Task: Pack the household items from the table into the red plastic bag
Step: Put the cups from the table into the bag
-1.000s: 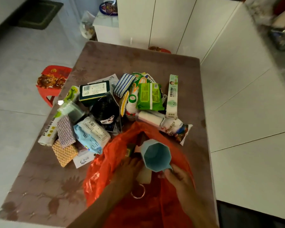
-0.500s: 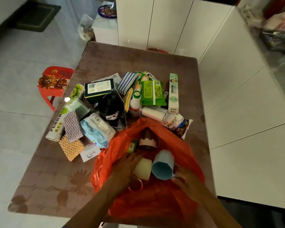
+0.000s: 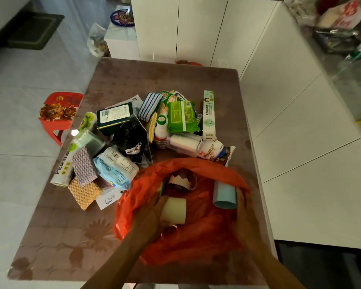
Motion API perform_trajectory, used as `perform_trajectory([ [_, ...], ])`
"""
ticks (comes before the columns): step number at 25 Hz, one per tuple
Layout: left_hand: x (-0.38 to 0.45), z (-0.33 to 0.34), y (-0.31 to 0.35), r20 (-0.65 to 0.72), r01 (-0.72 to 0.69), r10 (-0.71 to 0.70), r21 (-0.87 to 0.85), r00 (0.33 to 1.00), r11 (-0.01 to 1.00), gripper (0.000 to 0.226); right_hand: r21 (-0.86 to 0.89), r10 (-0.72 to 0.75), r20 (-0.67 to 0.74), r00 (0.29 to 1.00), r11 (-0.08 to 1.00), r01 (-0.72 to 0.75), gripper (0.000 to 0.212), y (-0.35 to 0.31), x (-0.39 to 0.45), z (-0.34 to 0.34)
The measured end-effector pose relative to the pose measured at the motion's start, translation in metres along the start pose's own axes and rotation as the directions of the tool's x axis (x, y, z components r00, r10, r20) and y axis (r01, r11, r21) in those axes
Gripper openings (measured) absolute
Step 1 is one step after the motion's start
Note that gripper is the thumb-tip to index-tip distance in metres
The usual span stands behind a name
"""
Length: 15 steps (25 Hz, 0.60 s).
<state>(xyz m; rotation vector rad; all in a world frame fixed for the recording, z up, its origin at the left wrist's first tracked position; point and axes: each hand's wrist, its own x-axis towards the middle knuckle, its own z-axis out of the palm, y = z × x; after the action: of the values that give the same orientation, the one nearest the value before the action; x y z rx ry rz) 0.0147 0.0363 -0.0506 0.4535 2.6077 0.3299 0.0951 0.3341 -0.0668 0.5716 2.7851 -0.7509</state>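
Observation:
The red plastic bag point(image 3: 196, 243) lies open on the near part of the brown table point(image 3: 175, 80). Inside it my right hand point(image 3: 245, 213) holds a light blue cup point(image 3: 225, 195) on its side at the bag's right. My left hand point(image 3: 150, 217) is in the bag's left part, against a cream cup point(image 3: 174, 210). A brown and white cup point(image 3: 181, 181) lies deeper in the bag. Behind the bag sits a heap of household items: a green wipes pack point(image 3: 182, 116), a tall toothpaste box point(image 3: 209, 115), a dark box point(image 3: 113, 117), a blue pack point(image 3: 115, 170).
Scrub pads point(image 3: 83, 180) and a cling-film roll point(image 3: 63, 163) lie at the heap's left edge. A red stool point(image 3: 59, 111) stands left of the table. White cabinets point(image 3: 196, 28) are behind and a white counter point(image 3: 300, 122) runs along the right.
My right hand has lowered the blue cup into the bag and moved it to the right, now lying on its side. My left hand stays inside the bag by the cream cup.

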Motion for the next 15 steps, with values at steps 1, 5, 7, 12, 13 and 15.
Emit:
perform_trajectory([
  [1,-0.001,-0.003,0.003,0.001,0.0,0.0,-0.004,1.0,1.0,0.08,0.061,-0.058,0.014,0.998,0.997,0.057,0.103,-0.004,-0.001,-0.001],
  [5,0.004,-0.013,0.037,-0.143,-0.15,0.157,0.063,0.977,0.987,0.077,0.045,-0.412,0.099,0.906,0.911,0.41,0.083,-0.04,-0.007,-0.007],
  [7,0.014,-0.017,0.064,-0.192,-0.355,0.378,0.144,0.906,0.924,0.072,0.145,-0.388,-0.015,0.922,0.911,0.386,0.06,-0.052,-0.012,-0.016],
  [12,0.038,-0.009,0.096,0.093,-0.402,0.392,0.283,0.915,0.871,0.061,0.349,0.133,-0.294,0.946,0.937,-0.024,0.039,-0.046,-0.007,-0.077],
  [13,0.038,-0.008,0.097,0.084,-0.391,0.383,0.286,0.92,0.875,0.059,0.412,0.26,-0.289,0.921,0.902,-0.125,0.036,-0.041,-0.002,-0.091],
  [15,0.03,-0.013,0.094,0.011,-0.437,0.45,0.265,0.893,0.86,0.052,0.47,0.357,-0.187,0.915,0.851,-0.236,0.03,-0.039,0.002,-0.115],
])
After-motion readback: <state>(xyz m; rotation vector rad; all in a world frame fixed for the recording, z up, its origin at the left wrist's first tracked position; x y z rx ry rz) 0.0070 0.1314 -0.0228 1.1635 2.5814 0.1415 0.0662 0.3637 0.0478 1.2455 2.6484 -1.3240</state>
